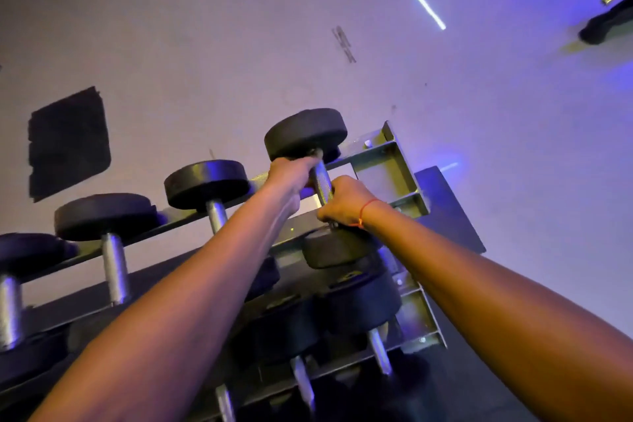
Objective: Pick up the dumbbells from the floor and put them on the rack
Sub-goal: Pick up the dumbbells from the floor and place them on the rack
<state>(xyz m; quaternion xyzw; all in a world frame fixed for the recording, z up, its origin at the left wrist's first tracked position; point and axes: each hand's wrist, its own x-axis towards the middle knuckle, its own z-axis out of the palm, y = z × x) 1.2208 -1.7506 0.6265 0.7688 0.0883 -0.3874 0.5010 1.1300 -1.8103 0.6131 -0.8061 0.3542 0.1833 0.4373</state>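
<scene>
Both my hands grip the knurled steel handle of a black dumbbell at the right end of the rack's top tier. My left hand wraps the handle near the far head. My right hand, with a red string on the wrist, holds it near the close head. The far head lies over the back rail, and the near head over the front rail. Whether the heads rest on the rails I cannot tell.
Three more dumbbells sit in a row on the top tier to the left. Lower tiers hold several dumbbells. A pale wall rises behind with a dark square patch. Dark floor mat lies to the right of the rack.
</scene>
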